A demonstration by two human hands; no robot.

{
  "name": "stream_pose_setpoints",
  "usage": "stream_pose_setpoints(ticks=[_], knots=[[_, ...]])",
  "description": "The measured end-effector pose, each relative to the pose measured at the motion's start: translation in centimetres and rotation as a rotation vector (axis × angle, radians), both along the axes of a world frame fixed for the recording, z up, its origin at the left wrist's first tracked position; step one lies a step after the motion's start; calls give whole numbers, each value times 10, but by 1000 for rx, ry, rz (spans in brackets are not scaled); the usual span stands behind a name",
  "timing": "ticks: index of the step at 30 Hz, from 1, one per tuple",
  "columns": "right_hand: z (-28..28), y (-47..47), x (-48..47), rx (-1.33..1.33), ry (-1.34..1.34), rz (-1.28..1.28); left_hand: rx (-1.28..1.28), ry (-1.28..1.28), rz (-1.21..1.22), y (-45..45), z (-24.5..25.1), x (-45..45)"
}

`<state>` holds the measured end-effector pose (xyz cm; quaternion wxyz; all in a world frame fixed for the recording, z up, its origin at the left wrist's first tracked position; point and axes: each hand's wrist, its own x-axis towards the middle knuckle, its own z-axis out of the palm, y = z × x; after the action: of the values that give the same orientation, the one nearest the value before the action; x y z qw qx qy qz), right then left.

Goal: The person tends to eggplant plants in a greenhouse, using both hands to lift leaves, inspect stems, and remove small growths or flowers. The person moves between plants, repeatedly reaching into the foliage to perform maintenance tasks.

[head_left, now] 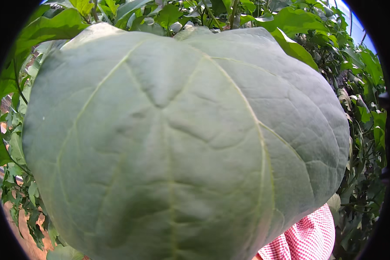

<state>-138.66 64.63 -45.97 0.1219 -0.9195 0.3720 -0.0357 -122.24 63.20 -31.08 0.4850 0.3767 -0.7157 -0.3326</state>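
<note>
One broad green leaf (182,139) with pale veins hangs very close before me and covers most of the view. Its middle is slightly blurred. Below its lower right edge shows a red-and-white checked sleeve (302,234), with only a sliver of skin at the bottom rim. Neither my left hand nor my right hand is in view. Whatever lies behind the leaf is hidden.
Dense leafy plants (364,130) rise along the right side. More leaves and thin stems (18,149) hang at the left, above brown soil (22,224). Upright stems (234,14) stand behind the big leaf at the top.
</note>
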Motion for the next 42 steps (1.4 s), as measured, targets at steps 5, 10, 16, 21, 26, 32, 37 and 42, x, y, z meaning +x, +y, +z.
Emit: stream_pose_setpoints(ticks=[5, 10, 16, 21, 26, 32, 37, 42], knots=[[12, -17, 28, 52, -186, 86, -371, 87, 195, 1, 29, -18], [12, -28, 36, 151, -200, 158, -553, -31, 348, -20, 72, -22], [-13, -37, 9, 280, -246, 287, -347, -634, 333, -67, 58, -88], [13, -41, -36, 409, -583, 453, -22, -932, 139, -55, -2, -119], [81, -97, -136, 932, 8, 697, 121, -853, 166, -30, -34, -105], [116, -240, -106, 1089, -591, 71, 325, -650, 266, -10, -43, -87], [100, -331, -5, 841, -858, -286, 572, -481, 229, -16, 11, -100], [91, -378, 62, 1040, -844, -174, 213, -183, 277, -50, 119, -106]])
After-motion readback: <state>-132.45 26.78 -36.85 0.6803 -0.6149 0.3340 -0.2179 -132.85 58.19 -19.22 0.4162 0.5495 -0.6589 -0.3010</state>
